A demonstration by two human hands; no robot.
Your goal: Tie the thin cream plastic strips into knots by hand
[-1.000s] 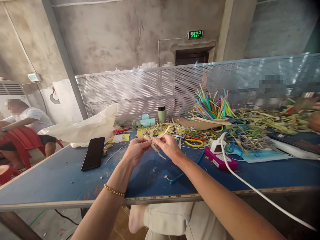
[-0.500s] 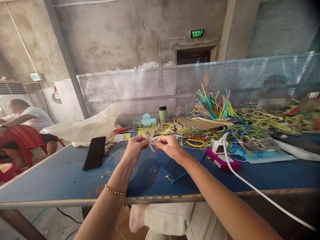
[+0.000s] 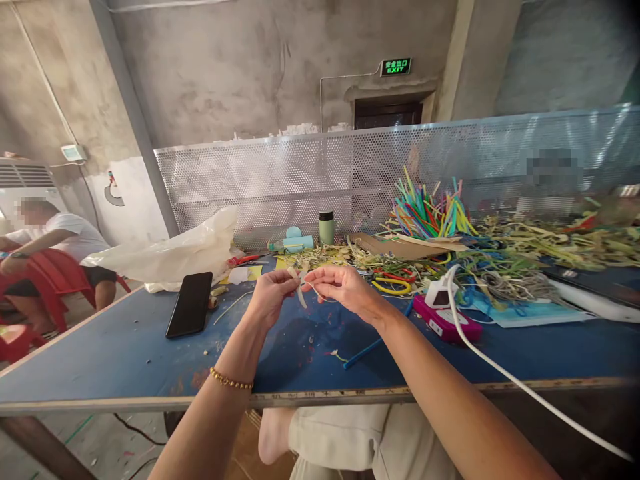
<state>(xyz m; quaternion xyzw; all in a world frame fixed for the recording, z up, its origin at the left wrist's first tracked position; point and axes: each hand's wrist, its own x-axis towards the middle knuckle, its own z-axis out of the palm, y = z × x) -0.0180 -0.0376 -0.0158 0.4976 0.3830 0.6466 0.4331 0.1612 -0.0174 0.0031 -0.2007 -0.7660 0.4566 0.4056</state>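
Note:
My left hand [image 3: 273, 293] is closed, thumb and forefinger pinching a pale, flat strip [image 3: 302, 297] that looks like dried plant fibre. One end of the strip hangs below the fingertips. Close beside it, my right hand [image 3: 343, 288] has its fingers pointing left, thumb near the forefinger. A thin pale strand [image 3: 315, 290] runs from the left fingertips to the right fingers, which seem to hold it; the exact grip is partly hidden. Both hands are above the blue tabletop [image 3: 295, 360].
A black phone [image 3: 189, 305] and white plastic bag [image 3: 175, 250] lie left. Behind are red-handled pliers [image 3: 243, 260] and a green bottle [image 3: 326, 228]. Rightward are a magenta box [image 3: 447, 319], white cable [image 3: 480, 360], colourful stems [image 3: 425, 210] and fibre scraps [image 3: 555, 240]. A person [image 3: 65, 240] sits far left.
My right hand has turned and its fingers have straightened, shifting slightly right and up. The strand now curves down below the right fingers instead of pointing up and away. My left hand has barely moved.

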